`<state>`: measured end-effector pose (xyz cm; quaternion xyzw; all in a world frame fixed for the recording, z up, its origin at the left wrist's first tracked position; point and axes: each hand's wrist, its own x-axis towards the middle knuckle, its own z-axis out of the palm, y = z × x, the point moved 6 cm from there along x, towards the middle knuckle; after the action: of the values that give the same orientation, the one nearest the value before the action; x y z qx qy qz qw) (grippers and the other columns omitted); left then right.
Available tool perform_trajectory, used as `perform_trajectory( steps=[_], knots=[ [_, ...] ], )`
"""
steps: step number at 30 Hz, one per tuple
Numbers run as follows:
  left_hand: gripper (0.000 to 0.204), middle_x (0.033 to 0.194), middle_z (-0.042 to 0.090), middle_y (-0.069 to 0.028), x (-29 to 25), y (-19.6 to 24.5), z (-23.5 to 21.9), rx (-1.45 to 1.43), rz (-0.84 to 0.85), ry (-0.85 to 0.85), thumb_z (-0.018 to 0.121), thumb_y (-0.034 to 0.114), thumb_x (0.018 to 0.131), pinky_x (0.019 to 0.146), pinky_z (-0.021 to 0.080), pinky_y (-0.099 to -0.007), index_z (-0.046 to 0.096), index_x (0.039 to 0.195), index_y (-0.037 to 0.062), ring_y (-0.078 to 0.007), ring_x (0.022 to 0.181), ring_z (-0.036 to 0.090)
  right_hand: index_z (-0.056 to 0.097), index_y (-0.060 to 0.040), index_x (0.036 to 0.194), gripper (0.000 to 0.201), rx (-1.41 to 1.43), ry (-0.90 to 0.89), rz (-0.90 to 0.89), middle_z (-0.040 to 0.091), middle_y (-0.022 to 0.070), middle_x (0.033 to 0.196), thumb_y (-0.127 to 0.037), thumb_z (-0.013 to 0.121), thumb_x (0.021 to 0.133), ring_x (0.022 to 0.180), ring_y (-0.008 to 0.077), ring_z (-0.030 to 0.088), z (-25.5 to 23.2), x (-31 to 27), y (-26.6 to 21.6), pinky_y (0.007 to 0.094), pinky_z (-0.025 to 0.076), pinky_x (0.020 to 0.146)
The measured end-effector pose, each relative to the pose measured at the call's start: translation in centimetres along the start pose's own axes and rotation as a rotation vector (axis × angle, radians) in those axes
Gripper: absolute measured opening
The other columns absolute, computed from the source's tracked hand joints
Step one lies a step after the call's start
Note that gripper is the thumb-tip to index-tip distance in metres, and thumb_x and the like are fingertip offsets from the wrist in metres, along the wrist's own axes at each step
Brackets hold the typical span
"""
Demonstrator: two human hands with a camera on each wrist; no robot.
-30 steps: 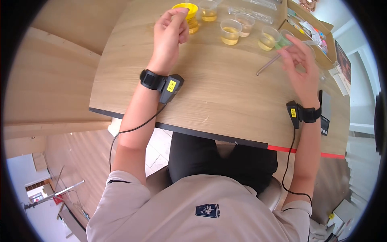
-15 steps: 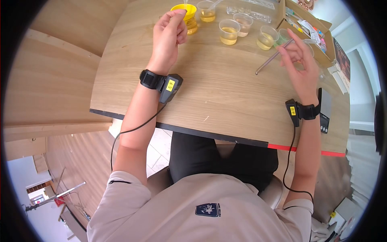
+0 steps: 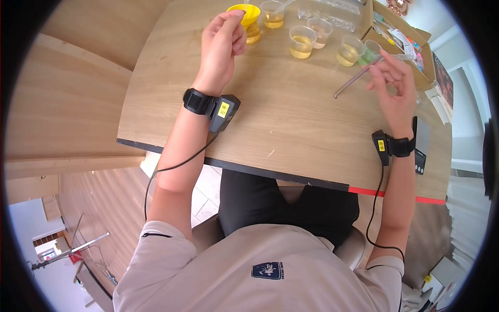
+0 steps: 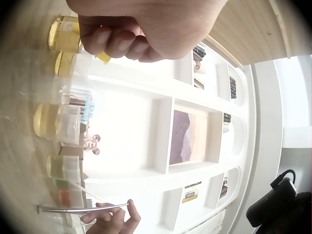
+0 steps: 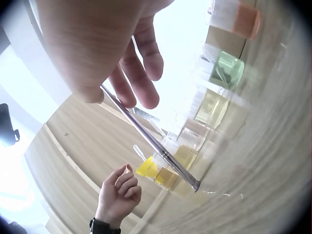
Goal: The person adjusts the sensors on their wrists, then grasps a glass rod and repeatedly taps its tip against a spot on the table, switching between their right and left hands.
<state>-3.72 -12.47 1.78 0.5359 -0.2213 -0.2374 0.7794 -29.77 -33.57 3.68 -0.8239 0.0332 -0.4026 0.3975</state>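
Note:
In the head view, my left hand [image 3: 219, 49] is raised beside a yellow funnel [image 3: 251, 15], its thumb and forefinger pinching a small dark thing [image 3: 242, 12]. The funnel sits on a jar of amber liquid [image 3: 253, 36]. A clear dropper [image 5: 139, 151] stands in the funnel in the right wrist view. My right hand [image 3: 396, 93] pinches a slim metal rod [image 3: 353, 83] between thumb and fingers. The rod slants down to the left, its flared tip low over the table. Close behind it are a cup of pale yellow liquid [image 3: 347, 54] and a green one [image 3: 368, 56].
More clear cups stand along the back: a yellow one [image 3: 301, 48], a faintly tinted one [image 3: 320, 37] and one beside the funnel [image 3: 273, 21]. A cardboard box [image 3: 427, 62] of small items is at the back right. A scale [image 3: 420, 140] lies by my right wrist.
The right hand and rod have shifted slightly, and the hand is now a little farther from the green cup. My left hand stays by the funnel in the same pinch.

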Motion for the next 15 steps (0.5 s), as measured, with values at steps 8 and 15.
perform_trajectory(
  steps=[8,15],
  knots=[
    [0.018,0.070,0.035,0.0052,0.0,0.0,-0.1,-0.011,0.002,-0.008,0.060,0.018,0.102,0.054,0.028,-0.0252,0.060,0.113,0.0036,-0.0066,0.059,0.031,0.060,-0.0070,0.137,0.042,-0.049,-0.044,0.036,0.066,0.0003,0.079,-0.003,0.069,0.096,0.066,0.0061,0.061,0.3,0.0,-0.7,0.0215,0.051,0.062],
    [0.016,0.069,0.035,0.0050,0.1,-0.1,-0.2,-0.007,0.006,0.002,0.059,0.016,0.102,0.054,0.028,-0.0253,0.060,0.112,0.0035,-0.0067,0.058,0.031,0.060,-0.0092,0.139,0.043,-0.063,-0.031,0.079,0.059,-0.0032,0.070,-0.004,0.068,0.097,0.062,0.0046,0.057,0.5,-0.1,-1.0,0.0207,0.049,0.061]
  ],
)
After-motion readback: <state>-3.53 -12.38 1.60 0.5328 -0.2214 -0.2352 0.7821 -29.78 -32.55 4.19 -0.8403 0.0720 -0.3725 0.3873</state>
